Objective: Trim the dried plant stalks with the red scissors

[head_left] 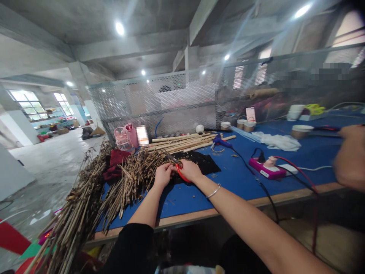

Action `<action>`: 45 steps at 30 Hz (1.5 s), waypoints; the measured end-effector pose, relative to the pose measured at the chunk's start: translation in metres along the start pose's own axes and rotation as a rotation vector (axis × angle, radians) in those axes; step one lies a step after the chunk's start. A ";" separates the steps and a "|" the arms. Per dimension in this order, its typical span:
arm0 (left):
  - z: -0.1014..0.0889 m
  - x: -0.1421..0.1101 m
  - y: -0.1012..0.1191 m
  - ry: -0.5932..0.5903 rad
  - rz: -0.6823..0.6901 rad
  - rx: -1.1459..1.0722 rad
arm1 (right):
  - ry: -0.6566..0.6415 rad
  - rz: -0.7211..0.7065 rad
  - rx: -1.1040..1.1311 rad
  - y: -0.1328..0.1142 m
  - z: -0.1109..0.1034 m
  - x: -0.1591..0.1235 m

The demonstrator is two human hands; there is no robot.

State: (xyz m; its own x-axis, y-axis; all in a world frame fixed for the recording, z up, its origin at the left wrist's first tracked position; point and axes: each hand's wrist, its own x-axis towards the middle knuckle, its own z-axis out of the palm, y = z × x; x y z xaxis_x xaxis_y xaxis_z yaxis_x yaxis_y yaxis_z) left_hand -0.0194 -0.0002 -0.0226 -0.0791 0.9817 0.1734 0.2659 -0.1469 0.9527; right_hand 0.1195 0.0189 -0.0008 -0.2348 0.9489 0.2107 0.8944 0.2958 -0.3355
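Observation:
My right hand [190, 170] grips a pair of scissors [179, 167] with red handles, its dark blades pointing up and left over the dried stems. Close beside it, my left hand [164, 174] is closed in a pinch near the scissors; what its fingers hold is too small to make out. A heap of dried brown stems [132, 171] lies just left of my hands. Beneath and to the right of the hands, a black cloth [205, 163] is spread on the blue tabletop [182, 203].
Long pale sticks [194, 142] lie behind my hands. A blue glue gun [221, 141] and a purple power strip [266, 169] with cords sit to the right. More stems [76, 201] hang over the left edge. Another person's arm [350, 160] reaches in at right.

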 end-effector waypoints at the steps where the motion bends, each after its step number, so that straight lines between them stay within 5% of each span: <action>1: 0.000 0.000 0.001 0.005 -0.005 -0.003 | 0.000 -0.006 -0.001 0.000 0.000 0.000; 17: -0.002 0.002 -0.006 0.059 0.039 0.011 | 0.146 -0.141 -0.057 0.001 0.005 -0.002; 38: -0.003 0.000 0.003 0.077 -0.064 -0.048 | 0.014 -0.045 -0.038 0.002 0.004 0.000; 45: -0.003 0.003 -0.004 0.066 -0.031 -0.087 | 0.069 -0.080 -0.057 0.001 0.006 -0.001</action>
State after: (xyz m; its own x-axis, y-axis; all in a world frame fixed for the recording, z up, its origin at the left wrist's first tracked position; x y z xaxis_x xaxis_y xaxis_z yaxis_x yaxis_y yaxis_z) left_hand -0.0232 0.0035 -0.0253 -0.1501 0.9761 0.1574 0.1787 -0.1298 0.9753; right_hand 0.1185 0.0193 -0.0073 -0.2812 0.9123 0.2979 0.8944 0.3616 -0.2632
